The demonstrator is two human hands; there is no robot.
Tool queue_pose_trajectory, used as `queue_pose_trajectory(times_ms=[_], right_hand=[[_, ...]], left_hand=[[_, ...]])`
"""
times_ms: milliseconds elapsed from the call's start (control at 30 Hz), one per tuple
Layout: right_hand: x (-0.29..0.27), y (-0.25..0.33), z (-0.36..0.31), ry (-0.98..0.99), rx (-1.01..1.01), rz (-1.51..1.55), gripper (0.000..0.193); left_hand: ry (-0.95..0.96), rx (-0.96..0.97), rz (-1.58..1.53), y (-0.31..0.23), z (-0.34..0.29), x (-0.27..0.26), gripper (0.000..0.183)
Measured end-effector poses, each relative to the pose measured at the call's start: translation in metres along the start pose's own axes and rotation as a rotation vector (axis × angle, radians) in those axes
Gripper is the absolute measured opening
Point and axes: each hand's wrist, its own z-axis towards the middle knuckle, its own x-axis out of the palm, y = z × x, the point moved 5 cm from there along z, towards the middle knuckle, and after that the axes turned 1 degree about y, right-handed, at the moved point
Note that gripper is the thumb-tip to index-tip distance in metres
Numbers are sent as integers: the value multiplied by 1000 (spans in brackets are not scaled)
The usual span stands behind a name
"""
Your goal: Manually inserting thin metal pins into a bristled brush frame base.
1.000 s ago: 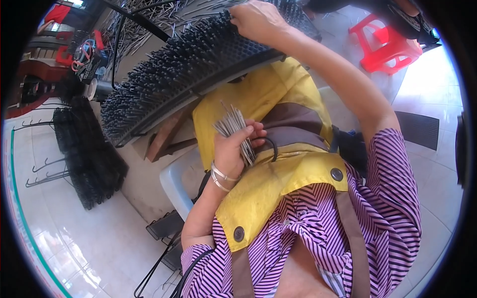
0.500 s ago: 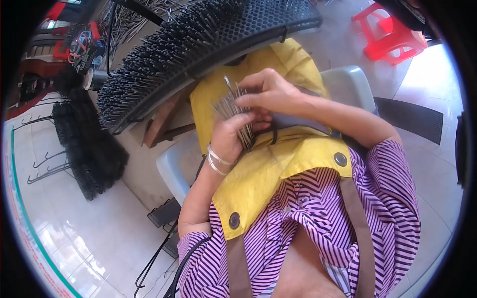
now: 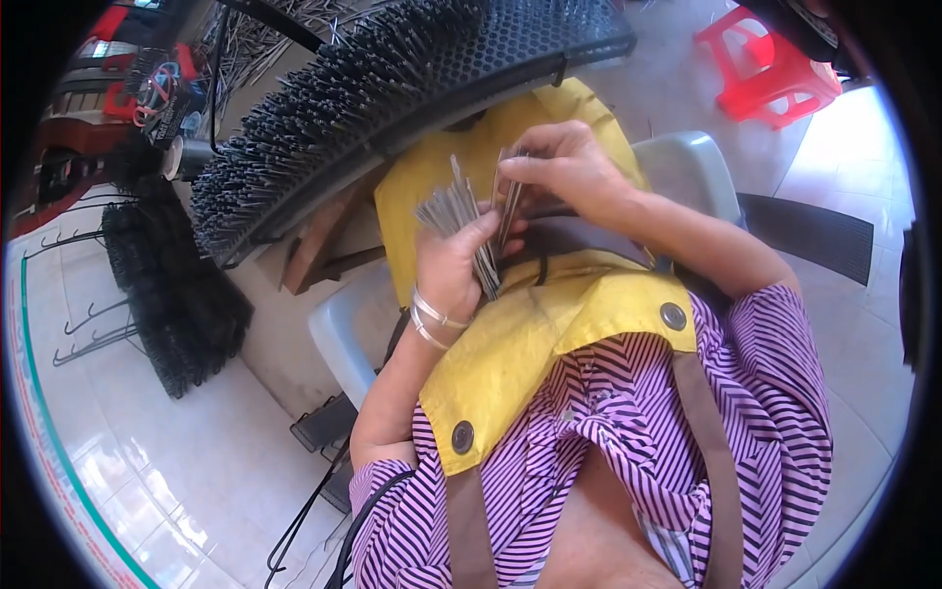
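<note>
A bundle of thin grey metal-looking sticks [image 3: 451, 206] is gripped in my left hand [image 3: 449, 265], their ends fanned out above the thumb. Just to its right, my right hand [image 3: 579, 177] pinches a few similar thin sticks [image 3: 509, 204] between thumb and fingers. These stand apart from the fanned ends, close by the left thumb. Beyond both hands is a dark curved panel with a honeycomb of holes [image 3: 559, 37]. Many dark upright sticks [image 3: 304, 128] fill its left and middle holes, while holes at its right end are bare.
A yellow apron [image 3: 530, 324] covers my lap. Loose sticks [image 3: 265, 54] lie in a pile behind the panel. Black bristly bundles with hooked wires [image 3: 182, 294] are on the left, a red plastic stool [image 3: 770, 69] at the far right. A dark mesh strip [image 3: 814, 236] lies on the floor.
My right hand has moved slightly right and drawn a few sticks away from the bundle. My left hand has stayed nearly in place, still gripping the rest.
</note>
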Motion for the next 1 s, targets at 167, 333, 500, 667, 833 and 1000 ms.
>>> queue_pose_trajectory(times_ms=[167, 333, 500, 667, 833, 1000], right_hand=[[-31, 41, 22, -49, -145, 201, 18], [-65, 71, 75, -33, -380, 522, 19], [-68, 88, 80, -298, -660, 155, 13], [-51, 105, 81, -371, -876, -158, 11], [-41, 101, 82, -393, -956, -398, 13], [-34, 100, 84, -421, -1022, -503, 14]], left_hand=[[-62, -23, -94, 6, 0, -10, 17], [-26, -39, -87, 9, 4, -9, 16], [-17, -22, -72, 5, 1, -9, 15], [-19, -36, -80, 6, 6, -9, 16], [-2, -33, -75, 7, 4, -10, 14], [8, -33, -97, 8, 3, -10, 13]])
